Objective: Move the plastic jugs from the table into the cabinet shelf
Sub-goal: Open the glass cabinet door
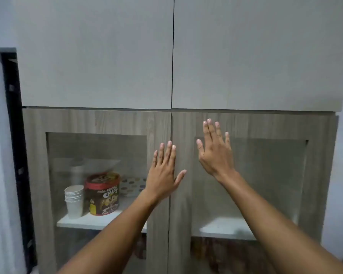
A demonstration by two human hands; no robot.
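Cabinet (99,121) shut, cups (74,200), tin (102,193) inside

both glass doors (249,180) are shut, barring the shelf (99,221). behind the left pane, stacked cups (74,200) and a cereal tub (102,193) fill its left part; the right half lies bare.

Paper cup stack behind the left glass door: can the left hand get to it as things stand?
Probably not. The paper cup stack sits on the shelf behind the closed left glass door, and the left hand lies flat against that door's frame, holding nothing. The door must open first.
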